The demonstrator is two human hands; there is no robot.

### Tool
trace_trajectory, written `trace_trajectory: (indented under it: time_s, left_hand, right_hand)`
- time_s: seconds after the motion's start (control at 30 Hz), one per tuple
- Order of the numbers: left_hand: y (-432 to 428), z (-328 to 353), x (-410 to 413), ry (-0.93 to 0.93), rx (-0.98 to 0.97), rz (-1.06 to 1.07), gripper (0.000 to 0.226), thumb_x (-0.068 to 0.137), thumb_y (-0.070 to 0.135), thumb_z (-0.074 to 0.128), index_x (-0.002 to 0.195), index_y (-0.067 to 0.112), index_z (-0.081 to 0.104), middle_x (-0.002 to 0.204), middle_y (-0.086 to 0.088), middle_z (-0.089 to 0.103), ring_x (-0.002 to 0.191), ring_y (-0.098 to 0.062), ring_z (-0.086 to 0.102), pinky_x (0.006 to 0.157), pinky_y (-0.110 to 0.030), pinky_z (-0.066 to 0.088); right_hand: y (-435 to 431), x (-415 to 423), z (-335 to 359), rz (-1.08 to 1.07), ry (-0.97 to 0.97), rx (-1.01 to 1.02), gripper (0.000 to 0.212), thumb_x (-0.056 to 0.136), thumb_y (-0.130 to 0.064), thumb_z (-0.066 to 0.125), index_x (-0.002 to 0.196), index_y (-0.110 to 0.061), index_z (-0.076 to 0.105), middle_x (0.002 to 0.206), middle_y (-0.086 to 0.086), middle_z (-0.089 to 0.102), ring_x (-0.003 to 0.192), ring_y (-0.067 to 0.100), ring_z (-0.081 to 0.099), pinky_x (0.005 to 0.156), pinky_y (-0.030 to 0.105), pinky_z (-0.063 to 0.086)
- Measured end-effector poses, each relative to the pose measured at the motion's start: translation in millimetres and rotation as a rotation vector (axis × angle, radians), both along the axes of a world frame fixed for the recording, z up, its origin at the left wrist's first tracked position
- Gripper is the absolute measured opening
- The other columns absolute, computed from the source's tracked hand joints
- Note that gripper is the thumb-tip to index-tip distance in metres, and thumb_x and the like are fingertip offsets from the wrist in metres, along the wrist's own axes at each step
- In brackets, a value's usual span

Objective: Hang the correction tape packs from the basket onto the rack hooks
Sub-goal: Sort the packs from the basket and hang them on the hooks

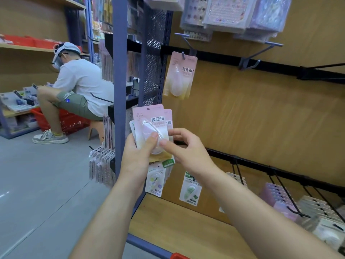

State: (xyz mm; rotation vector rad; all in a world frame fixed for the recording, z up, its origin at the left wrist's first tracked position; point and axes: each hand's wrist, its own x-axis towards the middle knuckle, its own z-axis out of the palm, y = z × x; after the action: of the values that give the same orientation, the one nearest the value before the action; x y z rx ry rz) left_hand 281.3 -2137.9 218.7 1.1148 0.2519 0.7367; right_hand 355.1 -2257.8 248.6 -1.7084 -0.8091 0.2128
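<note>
Correction tape packs (pixel 152 126) below loaded hook (pixel 183 55)

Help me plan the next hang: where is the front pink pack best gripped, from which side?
Pinch the front pink pack by its right edge, beside the blister, coming from the right, as the right hand does. It stands upright in the left hand, thumb on the blister, and its top should stay free for a hook, as on the hung pack.
</note>
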Motion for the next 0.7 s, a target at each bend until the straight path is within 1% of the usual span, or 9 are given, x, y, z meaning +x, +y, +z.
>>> trace_trajectory:
  time_s: [0.1,0.23,0.3,0.37,0.4,0.47,0.57,0.63,0.7]
  left_hand:
    - [-2.1,-0.2,-0.3,-0.022,-0.024,-0.01,0.04,0.096,0.026,0.067,0.132,0.011,0.056,0.112,-0.018,0.075,0.098,-0.034,0.076,0.069,-0.042,0.063]
    - [-1.8,-0.1,-1.7,-0.069,-0.024,-0.038,0.055,0.082,0.039,0.074,0.129,0.014,0.06,0.112,-0.013,0.077,0.101,-0.031,0.075,0.073,-0.04,0.062]
    - [1.9,-0.3,-2.6,-0.07,-0.08,-0.067,0.064,0.085,0.046,0.079,0.135,0.015,0.057,0.121,-0.015,0.073,0.109,-0.035,0.072,0.086,-0.05,0.06]
    - [6.1,-1.5,-2.9,-0.08,-0.165,-0.123,0.075,0.08,0.053,0.074,0.141,0.014,0.054,0.131,-0.021,0.068,0.117,-0.04,0.068,0.097,-0.06,0.053]
    - [8.5,-2.6,-2.7,-0.08,-0.174,-0.126,0.071,0.081,0.048,0.073,0.14,0.014,0.055,0.131,-0.022,0.067,0.117,-0.042,0.067,0.098,-0.063,0.052]
    - [12.5,-3.4,-2.5,-0.05,-0.107,-0.057,0.052,0.086,0.03,0.07,0.133,0.012,0.059,0.124,-0.019,0.071,0.111,-0.041,0.07,0.094,-0.065,0.054]
    - [17.5,-8.4,-1.1,0.021,0.056,0.037,0.029,0.098,0.012,0.065,0.126,0.016,0.061,0.114,-0.008,0.075,0.104,-0.033,0.073,0.089,-0.058,0.059]
    - [19.7,-9.8,-3.2,0.032,0.107,0.083,0.028,0.099,0.013,0.066,0.125,0.022,0.06,0.11,-0.002,0.076,0.1,-0.027,0.075,0.083,-0.05,0.061]
    - [20.4,-8.5,-6.3,0.016,0.132,0.104,0.033,0.097,0.02,0.07,0.127,0.024,0.057,0.109,0.003,0.076,0.097,-0.022,0.076,0.076,-0.042,0.06]
  right_hand:
    - [-2.5,-4.8,1.4,-0.04,-0.035,0.04,0.034,0.082,-0.035,0.086,0.113,-0.03,0.074,0.112,-0.016,0.072,0.109,-0.001,0.065,0.099,0.036,0.055]
    - [-1.9,-5.6,1.4,-0.059,-0.075,0.043,0.021,0.089,-0.03,0.079,0.109,-0.029,0.075,0.108,-0.019,0.073,0.108,-0.001,0.065,0.097,0.034,0.055]
    - [-0.8,-5.8,1.5,-0.081,-0.044,0.052,0.017,0.091,-0.028,0.076,0.107,-0.025,0.072,0.106,-0.015,0.074,0.1,0.009,0.069,0.087,0.035,0.059]
    - [0.3,-5.5,0.7,-0.085,0.023,0.059,0.019,0.093,-0.03,0.074,0.108,-0.02,0.067,0.107,-0.005,0.075,0.099,0.026,0.071,0.082,0.041,0.061]
    - [1.0,-4.7,-0.5,-0.076,0.065,0.067,0.021,0.094,-0.031,0.072,0.108,-0.018,0.064,0.107,0.0,0.075,0.099,0.03,0.071,0.085,0.045,0.062]
    - [3.3,-2.5,-2.9,-0.049,0.152,0.088,0.022,0.097,-0.029,0.069,0.11,-0.015,0.058,0.108,0.007,0.075,0.101,0.032,0.072,0.089,0.051,0.06]
    - [7.1,2.4,0.4,-0.029,0.167,0.082,0.023,0.096,-0.029,0.07,0.109,-0.015,0.059,0.11,0.01,0.074,0.104,0.029,0.072,0.096,0.051,0.058]
    - [8.6,7.9,9.6,-0.039,0.096,0.044,0.021,0.094,-0.028,0.074,0.107,-0.016,0.062,0.109,0.006,0.075,0.104,0.024,0.072,0.098,0.046,0.057]
    - [9.2,12.2,20.9,-0.01,0.084,0.032,0.017,0.095,-0.022,0.073,0.105,-0.013,0.062,0.107,0.008,0.076,0.1,0.022,0.073,0.091,0.041,0.061]
